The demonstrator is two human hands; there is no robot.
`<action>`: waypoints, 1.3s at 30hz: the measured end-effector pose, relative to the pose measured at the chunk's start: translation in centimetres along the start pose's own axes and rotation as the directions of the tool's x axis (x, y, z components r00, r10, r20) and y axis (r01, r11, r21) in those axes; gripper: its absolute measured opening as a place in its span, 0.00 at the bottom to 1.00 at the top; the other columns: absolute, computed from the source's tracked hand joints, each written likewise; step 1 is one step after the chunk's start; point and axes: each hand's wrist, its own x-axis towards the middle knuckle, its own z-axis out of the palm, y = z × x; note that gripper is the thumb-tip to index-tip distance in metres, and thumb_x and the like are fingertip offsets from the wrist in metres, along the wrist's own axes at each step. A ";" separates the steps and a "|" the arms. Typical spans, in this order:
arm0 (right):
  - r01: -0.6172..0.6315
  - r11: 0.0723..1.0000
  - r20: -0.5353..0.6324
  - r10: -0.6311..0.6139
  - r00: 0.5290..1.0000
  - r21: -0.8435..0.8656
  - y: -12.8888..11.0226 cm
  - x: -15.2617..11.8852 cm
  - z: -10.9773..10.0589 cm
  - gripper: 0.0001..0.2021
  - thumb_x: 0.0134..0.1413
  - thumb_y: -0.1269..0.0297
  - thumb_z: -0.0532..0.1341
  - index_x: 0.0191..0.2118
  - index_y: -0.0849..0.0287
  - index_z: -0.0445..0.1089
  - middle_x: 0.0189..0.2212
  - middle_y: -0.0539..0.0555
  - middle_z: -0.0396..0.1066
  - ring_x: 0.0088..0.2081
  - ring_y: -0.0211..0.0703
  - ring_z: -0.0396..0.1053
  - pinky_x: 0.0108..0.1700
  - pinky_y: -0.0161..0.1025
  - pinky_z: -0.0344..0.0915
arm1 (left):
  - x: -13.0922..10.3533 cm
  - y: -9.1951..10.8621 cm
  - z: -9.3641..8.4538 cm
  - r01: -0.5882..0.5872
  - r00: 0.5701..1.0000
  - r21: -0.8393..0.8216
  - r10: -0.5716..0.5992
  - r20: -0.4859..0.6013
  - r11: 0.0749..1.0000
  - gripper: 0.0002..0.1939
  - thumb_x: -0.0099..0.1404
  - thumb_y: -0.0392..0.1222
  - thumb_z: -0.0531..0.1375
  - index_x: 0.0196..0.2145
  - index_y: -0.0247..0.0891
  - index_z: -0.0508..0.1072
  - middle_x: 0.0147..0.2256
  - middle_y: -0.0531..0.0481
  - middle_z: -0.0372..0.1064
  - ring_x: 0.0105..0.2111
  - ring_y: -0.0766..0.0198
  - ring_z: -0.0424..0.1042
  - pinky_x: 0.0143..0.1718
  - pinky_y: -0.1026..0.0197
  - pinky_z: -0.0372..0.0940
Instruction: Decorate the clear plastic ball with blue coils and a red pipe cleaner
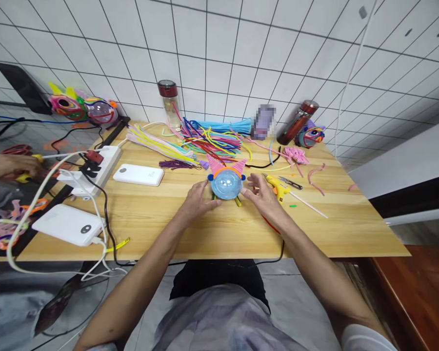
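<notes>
A clear bluish plastic ball (227, 185) rests on the wooden table between my hands. It has pink pointed ears (215, 165), an orange band and a dark blue pom-pom on each side. Short green pieces stick out beneath it. My left hand (199, 201) lies close along its left side, thumb and fingers spread. On the opposite side my right hand (261, 196) is curved with fingers apart, its thumb near the ball's edge; whether either hand touches it I cannot tell. A yellow glue gun (276, 186) lies just right of my right hand, beside small scissors (291, 183).
Bundles of colourful pipe cleaners (212, 139) lie at the back, near two bottles (170, 105). White power banks (138, 174) and a power strip (109, 163) with trailing cables occupy the left. Another person's hand (12, 167) holds a yellow tool at far left.
</notes>
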 end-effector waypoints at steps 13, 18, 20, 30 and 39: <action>-0.117 0.921 0.083 0.092 0.992 0.372 0.1 1.7 2.4 0.47 0.49 0.44 0.75 0.69 0.56 0.59 0.60 0.66 0.76 0.58 0.58 0.77 0.61 0.59 0.73 | 0.4 0.3 1.1 -0.114 0.989 -0.049 0.109 -0.095 0.992 0.44 0.52 0.55 0.76 0.62 0.40 0.71 0.66 0.33 0.67 0.69 0.35 0.63 0.72 0.36 0.54; -0.091 0.806 0.070 0.062 0.996 0.585 -1.0 1.7 2.0 0.38 0.49 0.43 0.75 0.63 0.52 0.67 0.50 0.56 0.79 0.52 0.54 0.79 0.57 0.54 0.75 | -0.1 3.1 0.3 -0.151 0.987 -0.298 0.125 -0.104 0.943 0.46 0.56 0.55 0.75 0.66 0.43 0.64 0.69 0.36 0.63 0.72 0.40 0.60 0.73 0.36 0.53; -0.102 0.764 0.082 0.065 0.995 0.637 -1.5 1.6 1.7 0.36 0.48 0.43 0.75 0.60 0.52 0.68 0.51 0.56 0.79 0.52 0.53 0.78 0.57 0.53 0.75 | 0.1 4.1 0.3 -0.153 0.988 -0.473 0.140 -0.064 0.868 0.46 0.55 0.54 0.77 0.64 0.45 0.61 0.69 0.37 0.62 0.70 0.43 0.63 0.71 0.39 0.58; -0.064 0.742 0.076 0.017 0.997 0.668 -2.4 1.1 1.1 0.34 0.49 0.41 0.73 0.59 0.50 0.69 0.53 0.57 0.79 0.54 0.56 0.78 0.58 0.57 0.75 | 1.6 6.5 1.2 -0.111 0.990 -0.713 0.138 -0.020 0.693 0.48 0.51 0.58 0.78 0.63 0.47 0.60 0.67 0.40 0.62 0.66 0.46 0.67 0.63 0.49 0.68; 0.149 0.936 -0.142 -0.109 0.984 0.318 -2.0 0.7 -0.8 0.37 0.59 0.46 0.70 0.70 0.48 0.62 0.57 0.60 0.75 0.55 0.54 0.75 0.56 0.55 0.74 | 2.8 7.1 2.1 -0.037 0.998 -0.758 0.069 0.010 0.651 0.50 0.49 0.53 0.79 0.63 0.48 0.59 0.65 0.43 0.65 0.64 0.48 0.69 0.61 0.52 0.69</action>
